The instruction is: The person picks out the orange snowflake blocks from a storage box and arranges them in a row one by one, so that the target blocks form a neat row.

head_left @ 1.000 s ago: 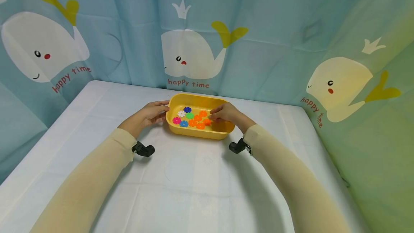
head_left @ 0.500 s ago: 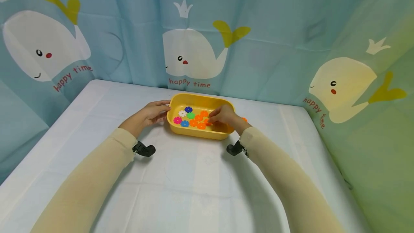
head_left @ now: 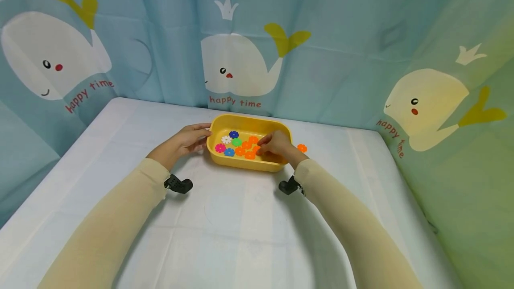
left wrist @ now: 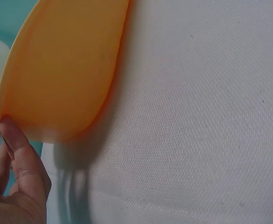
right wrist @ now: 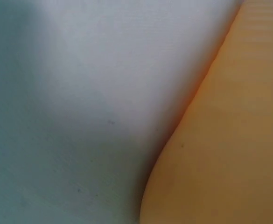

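Note:
My left hand (head_left: 186, 141) pinches the left end of a yellow plastic tub (head_left: 249, 164), its thumb and fingers on either side of the rim, as the left wrist view shows at the tub (left wrist: 66, 70). Inside the tub lie several notched snowflake discs: dark blue (head_left: 234, 134), white (head_left: 226, 139), green (head_left: 237, 142), pink (head_left: 220, 147), light blue (head_left: 229, 152) and several orange ones (head_left: 239, 151). My right hand (head_left: 278, 144) reaches over the right end, fingertips pinching an orange snowflake disc (head_left: 256, 149), partly hidden. The right wrist view shows only the tub's outer wall (right wrist: 220, 140).
One orange snowflake disc (head_left: 302, 148) lies on the white tablecloth (head_left: 225, 226) just right of the tub. A blue whale-print curtain (head_left: 341, 57) hangs close behind the table's far edge. A green curtain (head_left: 474, 182) borders the right side.
My right hand has shifted slightly left and its fingertips have closed on an orange disc in the tub. The loose disc outside came into view behind it. The left hand stays on the rim.

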Demonstrator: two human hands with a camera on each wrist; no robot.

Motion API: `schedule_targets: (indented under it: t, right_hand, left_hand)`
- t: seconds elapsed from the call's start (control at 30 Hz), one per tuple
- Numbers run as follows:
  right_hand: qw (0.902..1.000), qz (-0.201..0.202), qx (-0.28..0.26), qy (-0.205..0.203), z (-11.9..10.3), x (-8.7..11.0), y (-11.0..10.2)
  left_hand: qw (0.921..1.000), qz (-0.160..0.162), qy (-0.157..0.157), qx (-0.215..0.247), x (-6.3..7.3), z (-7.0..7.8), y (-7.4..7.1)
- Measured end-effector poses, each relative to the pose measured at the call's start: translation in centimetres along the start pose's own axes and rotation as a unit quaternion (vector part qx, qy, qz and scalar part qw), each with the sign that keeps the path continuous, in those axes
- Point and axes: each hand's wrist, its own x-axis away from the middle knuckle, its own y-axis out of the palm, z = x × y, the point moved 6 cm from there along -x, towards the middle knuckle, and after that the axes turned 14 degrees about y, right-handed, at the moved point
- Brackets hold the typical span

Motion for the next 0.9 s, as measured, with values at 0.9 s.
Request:
schedule_targets:
  t: [0.9]
  right_hand:
    - [0.9997,0.016,0.016,0.003,0.17,0.20,0.19]
  left_hand:
    - [0.9999,0.010,-0.001,-0.004,-0.11,-0.12,-0.10]
